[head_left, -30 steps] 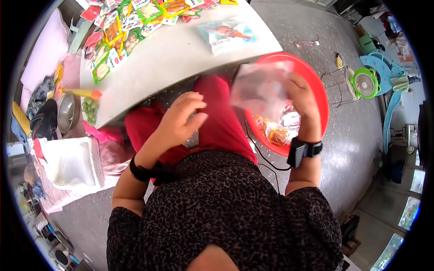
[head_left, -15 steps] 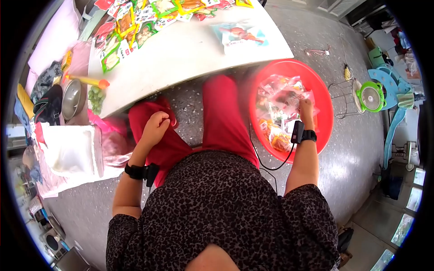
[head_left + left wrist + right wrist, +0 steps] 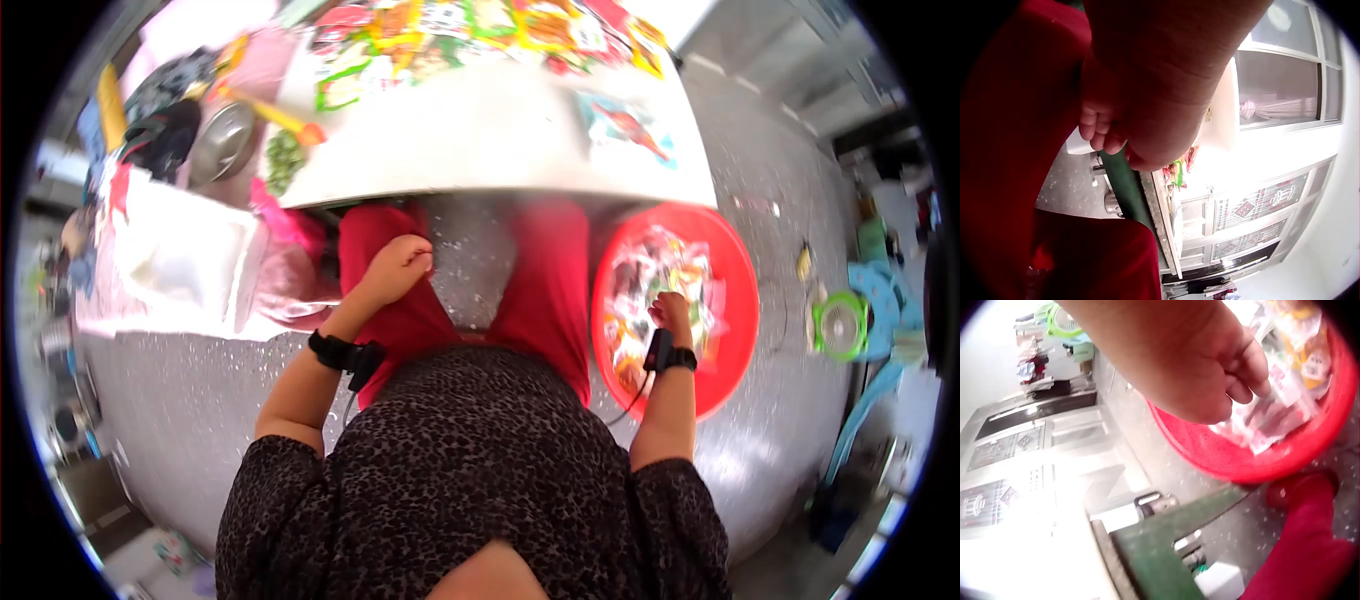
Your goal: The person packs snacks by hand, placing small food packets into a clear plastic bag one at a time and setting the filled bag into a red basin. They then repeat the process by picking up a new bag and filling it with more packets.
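Note:
My left hand (image 3: 400,265) hangs loosely curled over the left thigh, and the left wrist view shows nothing in its fingers. My right hand (image 3: 671,312) is down inside the red basin (image 3: 735,375), over a heap of clear-wrapped food packets (image 3: 655,262). In the right wrist view its fingers (image 3: 1254,369) are bent, with the tips right at a clear packet (image 3: 1279,415). The thumb is hidden there, and I cannot tell whether the hand pinches that packet. On the white table (image 3: 450,140) lies a blue-and-clear packet (image 3: 630,130) with a red picture.
Colourful food packets (image 3: 490,25) crowd the table's far edge. At the left are green grapes (image 3: 284,160), a yellow-orange stick (image 3: 275,115), a metal bowl (image 3: 222,142) and a white foam box (image 3: 190,255). A green fan (image 3: 840,325) stands on the floor at the right.
My right hand has carried a clear bag from beside the basin down into it, and is now nearer the basin's middle. My left hand has lowered toward the thigh. The head view has turned.

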Motion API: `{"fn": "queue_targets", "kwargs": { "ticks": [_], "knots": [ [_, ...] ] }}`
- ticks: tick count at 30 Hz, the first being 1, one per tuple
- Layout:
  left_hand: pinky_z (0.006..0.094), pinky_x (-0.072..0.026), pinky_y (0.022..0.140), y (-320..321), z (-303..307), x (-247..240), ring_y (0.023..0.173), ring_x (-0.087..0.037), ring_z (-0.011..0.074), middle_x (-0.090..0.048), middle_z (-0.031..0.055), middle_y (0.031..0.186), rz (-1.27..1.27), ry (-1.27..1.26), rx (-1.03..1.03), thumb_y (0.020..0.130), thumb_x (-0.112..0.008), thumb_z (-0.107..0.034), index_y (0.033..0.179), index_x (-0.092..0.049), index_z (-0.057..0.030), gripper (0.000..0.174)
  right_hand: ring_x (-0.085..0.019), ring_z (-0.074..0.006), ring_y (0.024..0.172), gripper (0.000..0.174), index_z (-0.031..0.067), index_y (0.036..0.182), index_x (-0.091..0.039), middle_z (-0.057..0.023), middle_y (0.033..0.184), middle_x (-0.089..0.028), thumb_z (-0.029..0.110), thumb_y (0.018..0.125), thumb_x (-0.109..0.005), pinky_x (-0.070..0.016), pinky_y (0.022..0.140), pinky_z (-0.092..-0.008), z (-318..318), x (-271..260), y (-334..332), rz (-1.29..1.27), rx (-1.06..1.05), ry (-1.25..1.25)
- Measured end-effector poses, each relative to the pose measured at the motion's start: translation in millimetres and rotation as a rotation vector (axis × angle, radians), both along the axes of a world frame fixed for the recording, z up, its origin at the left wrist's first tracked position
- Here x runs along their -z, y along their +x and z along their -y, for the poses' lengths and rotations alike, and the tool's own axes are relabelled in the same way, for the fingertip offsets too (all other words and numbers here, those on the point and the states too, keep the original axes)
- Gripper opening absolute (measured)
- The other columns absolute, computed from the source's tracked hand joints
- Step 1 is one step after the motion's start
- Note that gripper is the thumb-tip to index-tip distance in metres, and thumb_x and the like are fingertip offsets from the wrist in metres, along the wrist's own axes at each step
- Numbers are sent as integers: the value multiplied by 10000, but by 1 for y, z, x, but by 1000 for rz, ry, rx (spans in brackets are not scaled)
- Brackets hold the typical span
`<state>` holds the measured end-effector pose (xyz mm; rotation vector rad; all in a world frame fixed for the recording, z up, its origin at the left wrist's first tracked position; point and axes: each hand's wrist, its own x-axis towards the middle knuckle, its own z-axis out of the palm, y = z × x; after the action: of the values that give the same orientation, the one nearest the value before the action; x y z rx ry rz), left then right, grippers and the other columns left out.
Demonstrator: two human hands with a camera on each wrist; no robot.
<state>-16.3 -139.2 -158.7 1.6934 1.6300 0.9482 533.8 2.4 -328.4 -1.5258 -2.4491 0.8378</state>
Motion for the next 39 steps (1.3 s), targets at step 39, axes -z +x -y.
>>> {"fn": "queue_targets", "kwargs": {
  "ticks": [39],
  "knots": [
    [364,-397,686,-189,95,-117,790,-502,330,-531,187,853,-735,347,-932,784,-441,-95,865,-518,20,161,-528,-290,668,76,27,737,-523,-125,716,-550,39,664,-541,-425,588,-351,7,-152,-318,-565,-3,547]
  ]
}}
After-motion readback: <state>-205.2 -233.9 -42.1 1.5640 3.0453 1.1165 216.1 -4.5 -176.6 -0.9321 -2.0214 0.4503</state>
